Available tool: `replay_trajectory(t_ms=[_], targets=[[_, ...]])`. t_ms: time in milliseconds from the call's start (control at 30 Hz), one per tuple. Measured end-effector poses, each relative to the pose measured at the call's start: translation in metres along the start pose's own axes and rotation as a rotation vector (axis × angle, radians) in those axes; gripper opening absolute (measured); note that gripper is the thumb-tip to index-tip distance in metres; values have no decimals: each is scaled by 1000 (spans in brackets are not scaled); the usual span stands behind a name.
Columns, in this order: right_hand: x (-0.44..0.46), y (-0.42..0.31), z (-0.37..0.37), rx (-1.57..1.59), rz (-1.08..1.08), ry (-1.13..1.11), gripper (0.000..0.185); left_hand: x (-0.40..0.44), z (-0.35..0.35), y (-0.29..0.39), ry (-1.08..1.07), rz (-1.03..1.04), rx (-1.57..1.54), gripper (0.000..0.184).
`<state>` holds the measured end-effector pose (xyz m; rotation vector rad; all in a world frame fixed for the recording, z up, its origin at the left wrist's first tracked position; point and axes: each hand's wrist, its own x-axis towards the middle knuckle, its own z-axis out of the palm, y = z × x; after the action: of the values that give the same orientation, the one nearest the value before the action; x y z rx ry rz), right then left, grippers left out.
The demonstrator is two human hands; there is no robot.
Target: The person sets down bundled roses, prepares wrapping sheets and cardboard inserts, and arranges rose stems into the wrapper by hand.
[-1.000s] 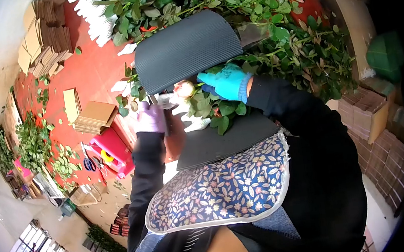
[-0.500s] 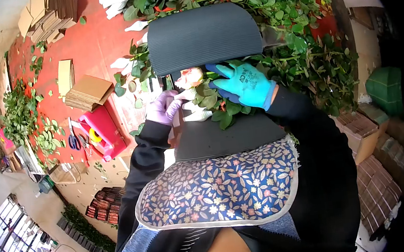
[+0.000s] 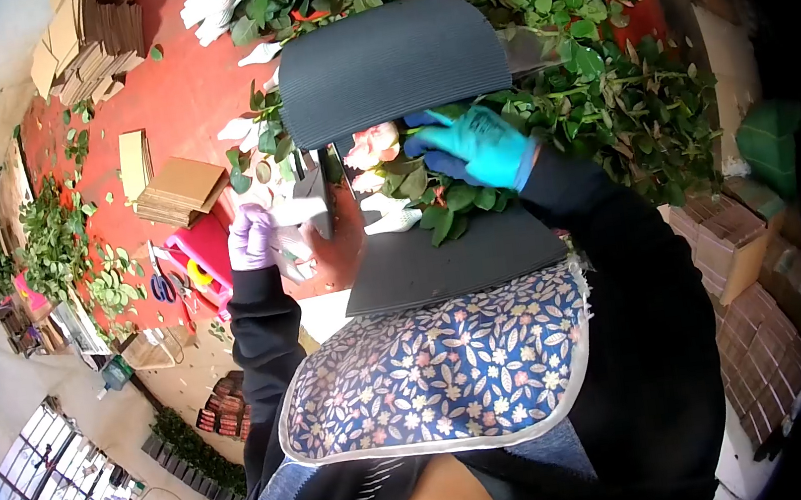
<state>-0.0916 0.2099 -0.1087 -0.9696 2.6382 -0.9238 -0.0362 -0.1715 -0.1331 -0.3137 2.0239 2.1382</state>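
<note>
Left hand (image 3: 252, 238), lilac-gloved, pinches white mesh (image 3: 293, 255). Right hand (image 3: 478, 148), blue-gloved, just beside pink rose (image 3: 372, 147); grip unclear. Ridged grey pad (image 3: 393, 66) near it. Red table (image 3: 201, 90) bears leafy stems (image 3: 618, 103), cardboard (image 3: 181, 190), scissors (image 3: 162, 287).

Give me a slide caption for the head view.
A lilac-gloved left hand and turquoise-gloved right hand flank a pink rose at a red worktable.

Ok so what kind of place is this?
Probably a flower-packing workroom: leafy stems are heaped on a red table, with a pink bloom among them and stacked cardboard nearby.
</note>
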Motion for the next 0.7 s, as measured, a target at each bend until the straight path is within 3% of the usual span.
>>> replay_trajectory(t_ms=[67,100,133,200,233,367,467,667,700], targets=[[1,1,-9,299,-101,99,30,4,18,0,-97,330,197,15],[-3,-4,-21,210,-47,-86,36,8,27,6,-265,353,206,14],[-6,-7,-22,206,-45,-92,36,3,54,31,-339,192,272,13],[-9,-16,-26,-196,-116,-231,38,10,76,32,-654,343,516,11],[-7,-23,-26,-197,-28,-359,45,10,93,39,-676,346,647,13],[-10,-10,-12,-164,-60,-185,59,19,127,33,-744,564,989,17],[-10,-8,-13,-212,-31,-266,59,21,139,47,-784,566,1188,17],[-13,-12,-21,-114,19,-309,52,21,160,43,-814,549,1037,17],[-16,-13,-23,-114,-7,-301,47,19,163,43,-734,638,1141,18]])
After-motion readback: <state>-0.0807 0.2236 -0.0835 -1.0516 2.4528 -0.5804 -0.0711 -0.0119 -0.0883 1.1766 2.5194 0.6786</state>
